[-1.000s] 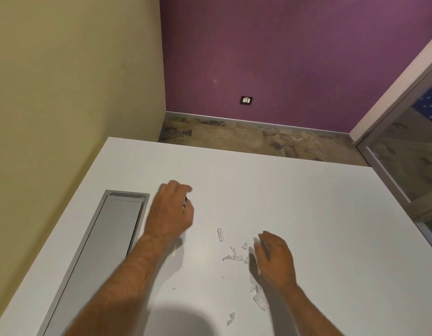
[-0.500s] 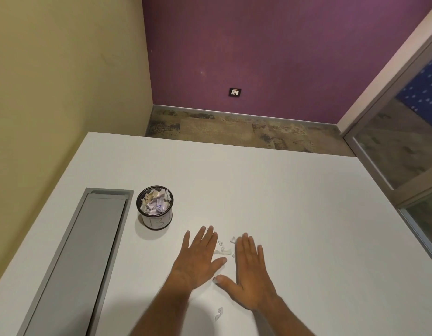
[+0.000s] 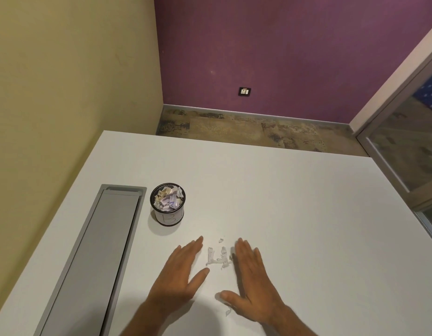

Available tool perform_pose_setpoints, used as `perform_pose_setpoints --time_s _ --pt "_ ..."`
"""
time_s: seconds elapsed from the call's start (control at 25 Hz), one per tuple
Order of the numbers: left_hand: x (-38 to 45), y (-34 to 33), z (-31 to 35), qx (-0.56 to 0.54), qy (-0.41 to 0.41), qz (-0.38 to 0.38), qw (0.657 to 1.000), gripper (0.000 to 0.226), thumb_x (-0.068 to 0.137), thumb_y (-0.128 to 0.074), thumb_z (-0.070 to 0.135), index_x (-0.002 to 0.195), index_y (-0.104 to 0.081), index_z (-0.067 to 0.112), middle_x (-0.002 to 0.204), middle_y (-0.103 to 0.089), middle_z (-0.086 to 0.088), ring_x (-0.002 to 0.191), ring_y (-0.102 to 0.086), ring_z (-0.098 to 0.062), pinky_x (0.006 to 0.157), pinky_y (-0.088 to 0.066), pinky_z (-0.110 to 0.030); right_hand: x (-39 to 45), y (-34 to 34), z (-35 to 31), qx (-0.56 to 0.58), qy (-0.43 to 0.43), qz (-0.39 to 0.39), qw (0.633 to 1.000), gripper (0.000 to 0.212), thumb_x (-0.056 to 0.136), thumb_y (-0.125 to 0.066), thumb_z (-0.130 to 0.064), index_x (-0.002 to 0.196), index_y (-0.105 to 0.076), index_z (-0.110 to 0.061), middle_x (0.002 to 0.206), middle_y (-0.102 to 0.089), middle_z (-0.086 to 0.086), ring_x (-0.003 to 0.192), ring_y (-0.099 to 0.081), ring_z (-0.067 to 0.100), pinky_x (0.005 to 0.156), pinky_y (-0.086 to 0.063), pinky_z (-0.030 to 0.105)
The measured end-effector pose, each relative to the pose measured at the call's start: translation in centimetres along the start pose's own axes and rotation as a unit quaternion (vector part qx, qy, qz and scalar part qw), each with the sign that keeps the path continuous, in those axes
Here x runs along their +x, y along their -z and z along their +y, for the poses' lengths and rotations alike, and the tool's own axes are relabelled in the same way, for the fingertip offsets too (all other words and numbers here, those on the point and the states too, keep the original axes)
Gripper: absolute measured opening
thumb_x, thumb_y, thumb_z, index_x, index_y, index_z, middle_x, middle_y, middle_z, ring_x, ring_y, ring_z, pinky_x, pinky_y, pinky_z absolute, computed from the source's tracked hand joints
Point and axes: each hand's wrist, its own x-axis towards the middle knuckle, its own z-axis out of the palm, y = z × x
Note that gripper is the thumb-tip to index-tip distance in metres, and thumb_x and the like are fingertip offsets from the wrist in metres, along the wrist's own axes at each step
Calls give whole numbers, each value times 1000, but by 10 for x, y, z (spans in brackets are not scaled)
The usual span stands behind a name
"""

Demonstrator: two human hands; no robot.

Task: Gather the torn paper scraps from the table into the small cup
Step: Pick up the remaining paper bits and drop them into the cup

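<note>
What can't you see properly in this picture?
- Head view: any scraps lying under the left hand or right hand, hidden by the palms.
- How deep the paper goes in the cup: the top layer and wall hide it.
- Writing on the scraps: too small.
- The near end of the grey tray: cut off by the bottom edge.

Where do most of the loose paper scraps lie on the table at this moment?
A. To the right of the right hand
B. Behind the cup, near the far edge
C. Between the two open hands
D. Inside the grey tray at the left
C: the paper scraps lie on the table between the flat left hand and right hand, nearer than the cup.
</note>
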Motion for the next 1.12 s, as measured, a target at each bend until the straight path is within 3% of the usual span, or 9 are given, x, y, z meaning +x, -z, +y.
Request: perform_pose_setpoints --time_s 0.12,0.24,0.32,0.36,0.52,0.68,0.84,1.0,1.12 --pt "-27 -5 -12 169 -28 62 983 62 94 -52 50 136 -52 5 155 -33 -13 145 -28 -31 114 -29 -59 -32 -5 5 -14 -84 16 996 111 83 -44 -77 152 9 -8 161 19 8 148 18 24 119 6 47" --pt "-37 -13 -8 195 58 31 979 95 83 -42 76 148 -33 7 157 -27 -19 146 -24 -35 116 -22 -57 -56 -18 -6 -73 -149 -8 986 129 68 -41 -91 149 -11 5 160 0 21 148 4 33 117 -2 50" --pt "-34 -25 -1 203 69 8 977 105 77 -37 85 150 -27 10 157 -23 -22 147 -21 -38 117 -18 -56 -57 -30 -18 -105 -156 -27 982 133 63 -41 -94 144 -26 10 155 -20 28 145 -12 38 114 -11 52" --pt "-30 -31 5 198 69 2 978 106 76 -36 86 151 -25 12 158 -21 -22 147 -18 -38 117 -16 -55 -53 -35 -23 -105 -161 -26 981 132 63 -41 -94 144 -27 9 155 -21 28 145 -14 38 114 -12 52" --pt "-10 -46 27 157 63 3 986 97 84 -29 81 154 -13 16 161 -7 -20 150 -6 -36 119 -5 -52 -20 -39 -31 -101 -152 -3 983 116 75 -34 -82 150 -13 4 160 -5 23 149 0 35 117 -5 51" --pt "10 -44 39 118 26 0 993 91 89 -24 75 152 -21 8 160 -11 -14 147 -11 -39 119 -9 -53 21 -31 -29 -93 -122 -3 988 95 87 -28 -65 150 -5 2 160 5 20 149 5 36 117 -5 50" --pt "23 -41 36 18 21 -2 1000 103 78 -16 87 151 6 18 160 17 2 149 17 -18 122 10 -38 48 -27 -17 -112 -40 -36 992 94 87 -7 -72 152 5 -6 160 17 12 148 18 28 119 6 45" --pt "30 -36 35 -135 16 -22 990 111 73 -49 81 151 11 30 160 21 10 146 21 -4 123 -2 -33 59 -28 -16 -101 51 -66 991 77 96 -25 -57 154 4 -15 163 11 1 149 14 17 122 -1 43" --pt "29 -33 37 -251 23 17 967 110 72 -67 60 151 4 34 162 12 10 148 10 -1 114 -14 -11 55 -25 -21 4 82 -50 995 73 97 -41 -43 154 -1 -21 163 3 -6 149 5 8 122 -11 41"
